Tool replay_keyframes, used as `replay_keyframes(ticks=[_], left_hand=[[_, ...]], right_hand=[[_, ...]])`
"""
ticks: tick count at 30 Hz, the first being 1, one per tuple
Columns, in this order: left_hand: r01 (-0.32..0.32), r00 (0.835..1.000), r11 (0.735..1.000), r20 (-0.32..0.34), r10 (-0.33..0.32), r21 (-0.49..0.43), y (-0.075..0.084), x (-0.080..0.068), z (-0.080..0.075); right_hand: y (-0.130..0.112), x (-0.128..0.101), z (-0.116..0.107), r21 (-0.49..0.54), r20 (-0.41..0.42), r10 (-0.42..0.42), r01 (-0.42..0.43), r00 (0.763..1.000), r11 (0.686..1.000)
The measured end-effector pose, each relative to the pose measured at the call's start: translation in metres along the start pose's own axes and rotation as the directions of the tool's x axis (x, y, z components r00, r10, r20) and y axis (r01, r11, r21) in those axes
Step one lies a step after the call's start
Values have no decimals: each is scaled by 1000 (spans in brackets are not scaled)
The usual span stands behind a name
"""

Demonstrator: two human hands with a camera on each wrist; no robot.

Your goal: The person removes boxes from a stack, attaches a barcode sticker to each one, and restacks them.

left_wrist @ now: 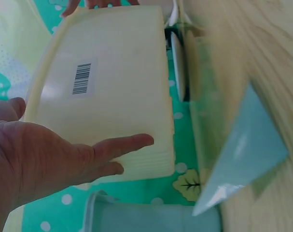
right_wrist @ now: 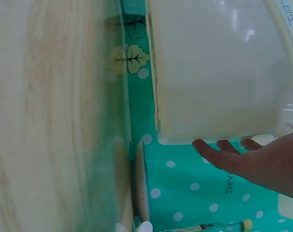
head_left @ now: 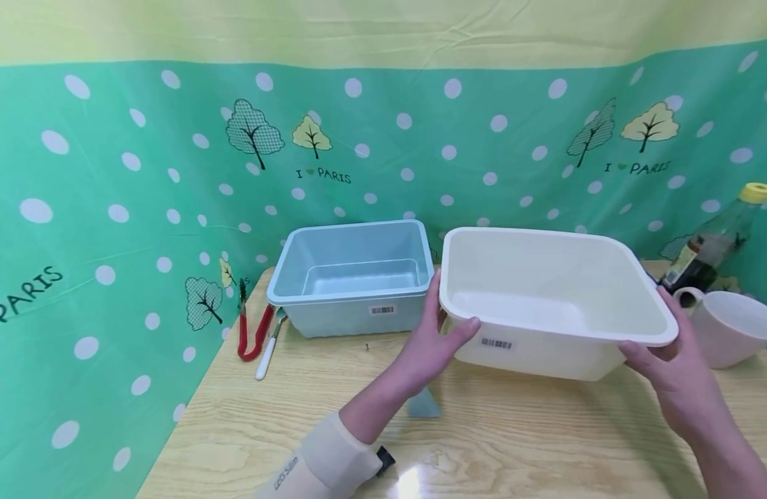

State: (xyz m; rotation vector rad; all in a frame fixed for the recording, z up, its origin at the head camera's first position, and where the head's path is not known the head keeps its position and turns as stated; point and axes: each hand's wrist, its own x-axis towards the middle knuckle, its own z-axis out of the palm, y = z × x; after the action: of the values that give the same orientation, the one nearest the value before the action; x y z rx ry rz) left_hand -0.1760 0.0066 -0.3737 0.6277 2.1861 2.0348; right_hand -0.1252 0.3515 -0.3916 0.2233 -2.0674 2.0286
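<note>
Both hands hold a white plastic basin (head_left: pixel 545 355) raised over the table, its open top tilted toward me. My left hand (head_left: pixel 428 350) grips the left end, thumb at the near rim and fingers along the side. At the other end, my right hand (head_left: pixel 682 388) has its thumb under the near right rim corner. The right wrist view shows the fingers (right_wrist: pixel 216 157) of that hand against the basin's end wall. A barcode label (left_wrist: pixel 82 79) faces the left wrist camera. Inside, the basin shows only its bare white floor.
A light blue basin (head_left: pixel 346 315) stands at the back left. Beside it lie a red-handled tool (head_left: pixel 252 346) and a white-handled utensil (head_left: pixel 267 355). A blue triangular piece (head_left: pixel 424 403) is near my left forearm. On the right are a white mug (head_left: pixel 732 333) and a yellow-capped bottle (head_left: pixel 710 246).
</note>
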Motion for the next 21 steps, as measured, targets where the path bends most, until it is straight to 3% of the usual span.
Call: replay_keyframes(ticks=[9, 16, 21], left_hand=[[-16, 1000, 1000, 5, 16, 18, 15, -1, 0], [-25, 1000, 1000, -4, 25, 18, 26, 1, -4], [-83, 997, 996, 3, 83, 11, 35, 3, -8]], right_hand=[[-15, 0, 2, 14, -5, -93, 93, 996, 996], [-34, 3, 9, -161, -28, -135, 129, 990, 978], [-45, 5, 14, -114, -50, -178, 171, 983, 979]])
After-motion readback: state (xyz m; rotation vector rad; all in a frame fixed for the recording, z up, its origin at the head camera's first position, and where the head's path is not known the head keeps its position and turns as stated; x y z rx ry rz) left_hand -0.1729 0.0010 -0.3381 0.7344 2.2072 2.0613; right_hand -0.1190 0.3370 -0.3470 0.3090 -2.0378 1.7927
